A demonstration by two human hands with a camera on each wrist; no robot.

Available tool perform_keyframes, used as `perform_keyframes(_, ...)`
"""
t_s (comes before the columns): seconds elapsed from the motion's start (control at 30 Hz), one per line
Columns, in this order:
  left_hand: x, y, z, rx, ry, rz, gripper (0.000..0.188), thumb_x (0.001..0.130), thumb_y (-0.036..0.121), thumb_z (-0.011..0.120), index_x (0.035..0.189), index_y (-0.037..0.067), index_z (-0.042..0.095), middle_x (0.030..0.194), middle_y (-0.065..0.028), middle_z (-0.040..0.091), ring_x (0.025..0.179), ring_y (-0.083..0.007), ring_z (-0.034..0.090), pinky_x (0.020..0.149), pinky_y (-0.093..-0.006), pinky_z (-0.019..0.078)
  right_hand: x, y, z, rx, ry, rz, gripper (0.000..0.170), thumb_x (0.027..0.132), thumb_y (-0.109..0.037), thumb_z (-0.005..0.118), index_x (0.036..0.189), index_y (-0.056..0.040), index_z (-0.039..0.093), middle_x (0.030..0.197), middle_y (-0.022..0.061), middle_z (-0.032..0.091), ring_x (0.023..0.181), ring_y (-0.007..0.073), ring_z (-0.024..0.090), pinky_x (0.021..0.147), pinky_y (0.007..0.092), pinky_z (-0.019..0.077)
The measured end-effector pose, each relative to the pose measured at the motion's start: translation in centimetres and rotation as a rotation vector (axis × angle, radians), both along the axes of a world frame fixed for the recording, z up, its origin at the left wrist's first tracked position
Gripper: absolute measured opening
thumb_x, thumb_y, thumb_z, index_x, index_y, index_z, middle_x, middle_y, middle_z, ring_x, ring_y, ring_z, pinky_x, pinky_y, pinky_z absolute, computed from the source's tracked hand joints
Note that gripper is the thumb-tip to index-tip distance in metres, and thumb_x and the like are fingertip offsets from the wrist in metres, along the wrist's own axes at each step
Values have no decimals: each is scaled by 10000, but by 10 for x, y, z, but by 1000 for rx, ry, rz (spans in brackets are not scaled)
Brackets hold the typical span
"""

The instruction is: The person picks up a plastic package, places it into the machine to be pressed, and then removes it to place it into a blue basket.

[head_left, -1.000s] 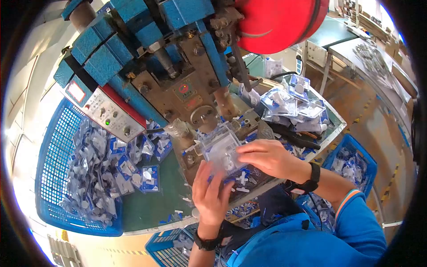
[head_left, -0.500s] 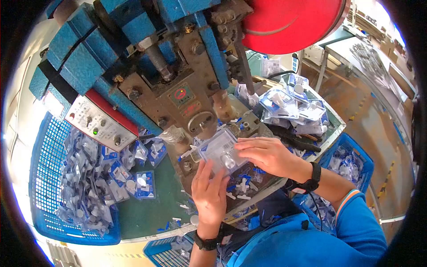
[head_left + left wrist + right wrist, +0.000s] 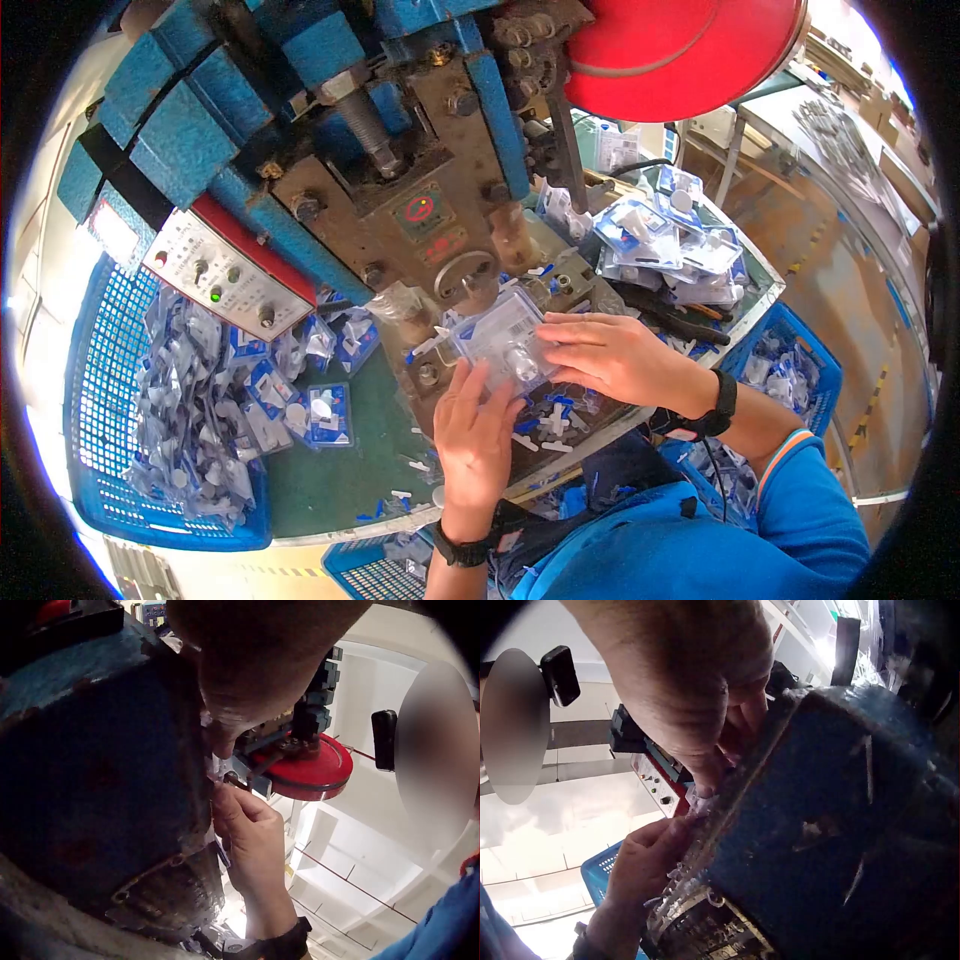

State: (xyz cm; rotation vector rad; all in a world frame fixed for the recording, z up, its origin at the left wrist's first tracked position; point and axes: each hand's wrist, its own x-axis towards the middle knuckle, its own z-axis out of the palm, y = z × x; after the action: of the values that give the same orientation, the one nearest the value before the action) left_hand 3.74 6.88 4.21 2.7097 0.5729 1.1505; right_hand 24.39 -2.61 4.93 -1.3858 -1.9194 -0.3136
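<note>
In the head view a clear plastic blister pack (image 3: 498,348) with a printed barcode lies under the press head (image 3: 440,225), tilted in the picture. My left hand (image 3: 473,435) holds its near left edge, fingers extended over the plastic. My right hand (image 3: 625,362) grips its right edge, fingertips on top. From the left wrist view, the right hand (image 3: 255,851) pinches at the edge of the work. The right wrist view shows the left hand (image 3: 641,862) with thumb and finger together at the bed's edge. Much of the pack is hidden in both wrist views.
Finished-looking blister packs (image 3: 655,235) are piled right of the press. A blue basket (image 3: 100,400) full of packs stands left, beside a control box (image 3: 225,270). Small white and blue plastic pieces (image 3: 555,420) litter the bed's front. Another blue basket (image 3: 825,365) sits lower right.
The left fingers, blurred and moving a second ago, have settled on the pack's near edge. The right hand keeps its hold. The head view has shifted slightly.
</note>
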Motion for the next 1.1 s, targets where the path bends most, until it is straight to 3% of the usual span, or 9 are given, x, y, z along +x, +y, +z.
perform_keyframes(0.67,-2,1,3,-35,23,-16,258,741,71,769,996,56,737,1185,-150,655,1180,-368,590,945,-434,465,1,1,-2,-30,0,17,208,785,-182,750,908,-22,702,1178,110,649,1150,283,620,934,370,540)
perform_keyframes(0.77,0,-1,9,83,41,23,257,735,65,771,989,48,739,1175,-146,663,1140,-346,611,922,-421,481,1,0,-2,17,-20,2,205,795,-179,740,917,-19,703,1195,106,639,1173,285,607,941,371,537)
perform_keyframes(0.87,4,-6,11,-70,-90,24,253,737,55,765,988,37,738,1171,-141,669,1088,-321,631,889,-403,499,-2,0,10,60,-45,-14,200,809,-174,726,933,-18,705,1199,102,635,1190,289,595,957,372,528)
perform_keyframes(0.9,4,-5,13,12,-73,22,256,743,42,756,998,28,735,1177,-141,670,1042,-301,644,860,-390,511,-1,0,5,56,-51,-10,199,814,-172,720,938,-17,705,1197,101,635,1196,290,591,962,372,524)
perform_keyframes(1.1,1,-7,24,114,-7,52,304,746,33,746,1048,40,718,1192,-143,659,1156,-340,599,934,-416,479,0,0,11,49,-85,16,203,838,-163,689,971,-10,700,1194,76,644,1219,295,568,977,363,513)
